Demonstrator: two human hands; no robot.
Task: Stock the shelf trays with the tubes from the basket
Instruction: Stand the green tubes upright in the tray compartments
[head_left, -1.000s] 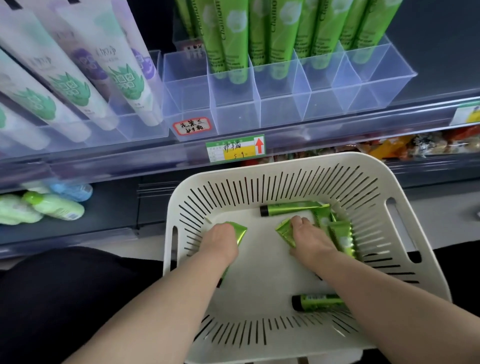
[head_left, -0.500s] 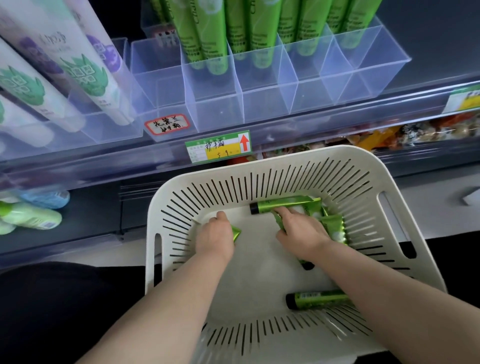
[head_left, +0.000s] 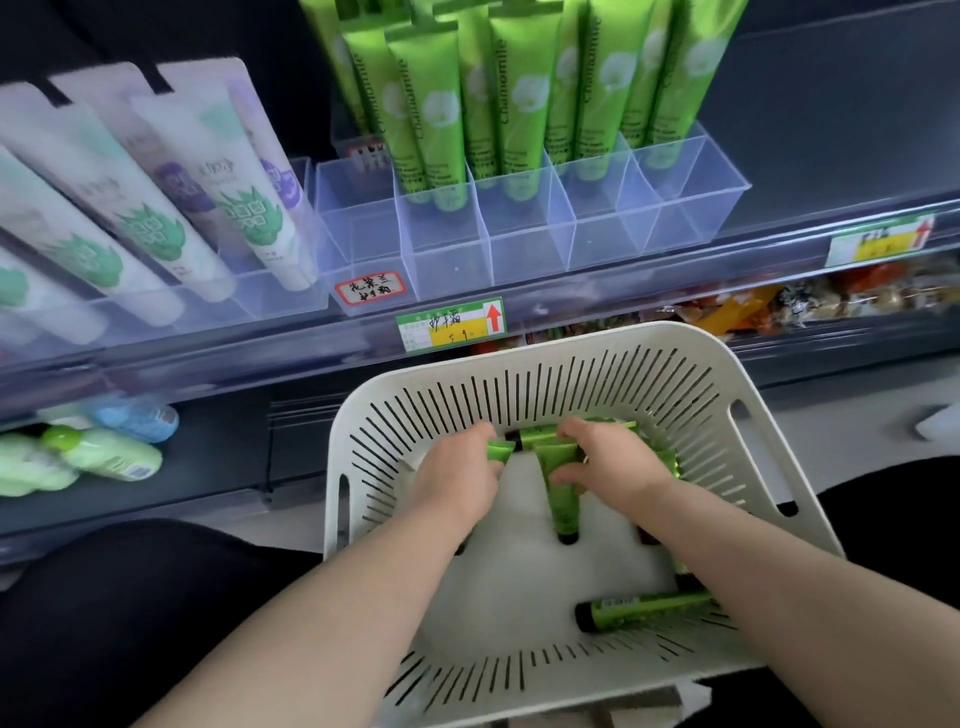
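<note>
A white slotted basket (head_left: 613, 364) sits in front of me below the shelf. Inside it, my left hand (head_left: 457, 475) grips a green tube (head_left: 497, 451) by its crimped end. My right hand (head_left: 605, 460) grips another green tube (head_left: 562, 499), whose black cap points toward me. One more green tube (head_left: 641, 608) lies at the basket's near right, and others lie partly hidden behind my hands. Above, the clear shelf trays (head_left: 530, 234) hold several upright green Chamomile tubes (head_left: 431, 114); the leftmost compartment (head_left: 358, 228) holds none.
White tubes with green and purple prints (head_left: 171, 208) lean in the trays to the left. A price tag with a red arrow (head_left: 451, 325) hangs on the shelf rail. Bottles (head_left: 104, 457) lie on the lower shelf at left; snack packets (head_left: 810, 301) fill the lower right.
Both hands have shifted toward the basket's far side and closer together, each with a tube. The right hand's tube is now lifted with its cap toward me.
</note>
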